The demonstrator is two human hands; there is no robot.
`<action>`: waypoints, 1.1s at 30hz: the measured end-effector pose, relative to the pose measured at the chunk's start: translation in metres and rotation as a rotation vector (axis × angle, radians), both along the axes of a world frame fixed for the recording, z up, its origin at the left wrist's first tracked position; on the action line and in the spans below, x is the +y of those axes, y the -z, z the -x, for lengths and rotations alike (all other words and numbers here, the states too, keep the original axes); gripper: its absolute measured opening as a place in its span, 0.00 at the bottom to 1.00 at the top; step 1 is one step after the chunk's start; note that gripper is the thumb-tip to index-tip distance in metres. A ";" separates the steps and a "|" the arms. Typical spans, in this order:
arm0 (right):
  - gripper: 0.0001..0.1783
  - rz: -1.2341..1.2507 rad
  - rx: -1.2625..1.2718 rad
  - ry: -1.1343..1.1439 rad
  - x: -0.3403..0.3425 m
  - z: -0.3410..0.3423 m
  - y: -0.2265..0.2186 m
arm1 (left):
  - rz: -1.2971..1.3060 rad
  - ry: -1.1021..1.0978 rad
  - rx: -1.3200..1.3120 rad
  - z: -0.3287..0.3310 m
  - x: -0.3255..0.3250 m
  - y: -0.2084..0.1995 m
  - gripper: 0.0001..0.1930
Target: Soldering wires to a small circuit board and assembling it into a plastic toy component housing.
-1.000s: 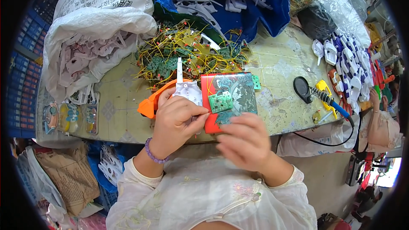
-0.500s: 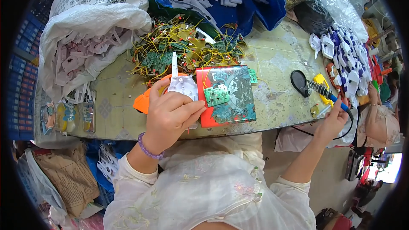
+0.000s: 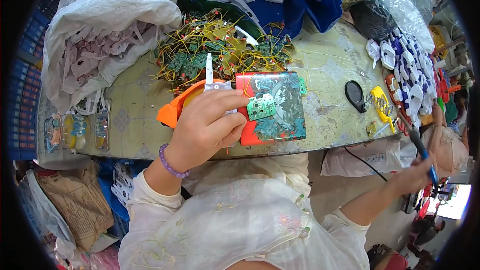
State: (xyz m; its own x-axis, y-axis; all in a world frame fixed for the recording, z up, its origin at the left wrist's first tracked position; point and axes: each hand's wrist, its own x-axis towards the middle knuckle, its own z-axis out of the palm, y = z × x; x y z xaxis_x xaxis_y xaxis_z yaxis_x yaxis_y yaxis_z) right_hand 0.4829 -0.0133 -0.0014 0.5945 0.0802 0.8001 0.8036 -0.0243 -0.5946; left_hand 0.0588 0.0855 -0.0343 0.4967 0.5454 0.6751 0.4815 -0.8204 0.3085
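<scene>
My left hand (image 3: 207, 122) hovers low over a white plastic casing (image 3: 218, 85) with a narrow upright stem and hides most of it. Its fingers are bent but apart, the fingertips close to the left edge of a green circuit board (image 3: 261, 107). That board lies on a red box with a dark patterned top (image 3: 285, 125). Beneath the casing shows an orange object (image 3: 170, 114), partly covered by my hand. Off the table's right side, my right hand (image 3: 412, 177), smeared by motion, is closed round the blue handle of a soldering iron (image 3: 421, 146).
Behind the box lies a heap of circuit boards with yellow wires (image 3: 200, 55). A white sack of plastic parts (image 3: 50, 55) stands left, a blue bag of white parts (image 3: 322, 0) at the back. A black ring-shaped object (image 3: 355, 96) and yellow iron stand (image 3: 382, 105) are at right.
My right hand has drawn the soldering iron from beside the stand, outward to the right and toward me. The left hand's fingers have shifted over the casing toward the circuit board's edge.
</scene>
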 end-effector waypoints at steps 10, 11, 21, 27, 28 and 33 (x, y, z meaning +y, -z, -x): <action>0.16 -0.194 -0.308 -1.070 -0.004 0.155 0.034 | 0.077 0.000 0.053 0.003 -0.002 0.006 0.08; 0.19 -0.177 -0.399 -1.228 -0.001 0.153 0.040 | 0.064 -0.002 0.049 0.002 -0.002 0.006 0.08; 0.18 -0.072 -0.577 -1.418 0.017 0.171 0.044 | 0.081 -0.004 0.037 0.001 -0.004 0.007 0.08; 0.18 -0.059 -0.568 -1.426 0.020 0.172 0.046 | 0.062 -0.007 0.037 0.000 -0.004 0.007 0.08; 0.18 -0.047 -0.571 -1.432 0.020 0.172 0.046 | 0.063 -0.006 0.038 0.000 -0.004 0.007 0.08; 0.18 -0.036 -0.568 -1.431 0.021 0.173 0.047 | 0.064 -0.004 0.053 0.000 -0.004 0.006 0.08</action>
State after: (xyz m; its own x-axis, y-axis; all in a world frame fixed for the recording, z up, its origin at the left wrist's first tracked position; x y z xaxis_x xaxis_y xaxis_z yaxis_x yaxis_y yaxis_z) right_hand 0.3096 0.0074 -0.0487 -0.3347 0.2753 0.9012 0.2544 0.9473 -0.1949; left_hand 0.0590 0.0814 -0.0401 0.5284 0.5888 0.6116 0.5016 -0.7978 0.3347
